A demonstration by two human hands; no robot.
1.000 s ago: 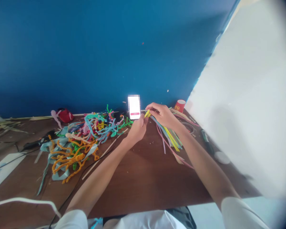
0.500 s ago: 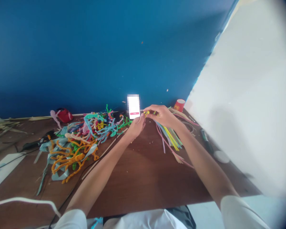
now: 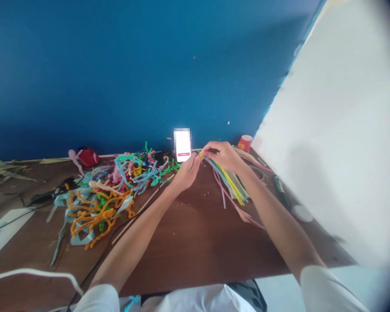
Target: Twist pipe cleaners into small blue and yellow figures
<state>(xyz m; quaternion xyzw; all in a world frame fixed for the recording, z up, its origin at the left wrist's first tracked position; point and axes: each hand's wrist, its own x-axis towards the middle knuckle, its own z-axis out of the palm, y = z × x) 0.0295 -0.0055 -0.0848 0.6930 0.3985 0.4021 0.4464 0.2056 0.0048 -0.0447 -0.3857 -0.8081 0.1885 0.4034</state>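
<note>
Between my two hands is a thin yellow strip, its surface too small to tell whether it is paper or something else. My left hand pinches its lower end with thumb and fingers closed. From the other side, the fingertips of my right hand close on the strip near its top. Below my right wrist lies a fanned bundle of long pastel strips in yellow, green, blue and lilac, partly hidden by my right hand and forearm. A lit phone stands upright behind my left hand.
A tangled heap of fuzzy pipe cleaners covers the left of the brown table. At the back right stands a red paper cup, with a dark marker-like object and white disc nearer. A white cable crosses lower left.
The yellow piece, looped and bent between my fingers before, now runs straighter from hand to hand. My right fingers have shifted slightly, and my left hand is turned a little.
</note>
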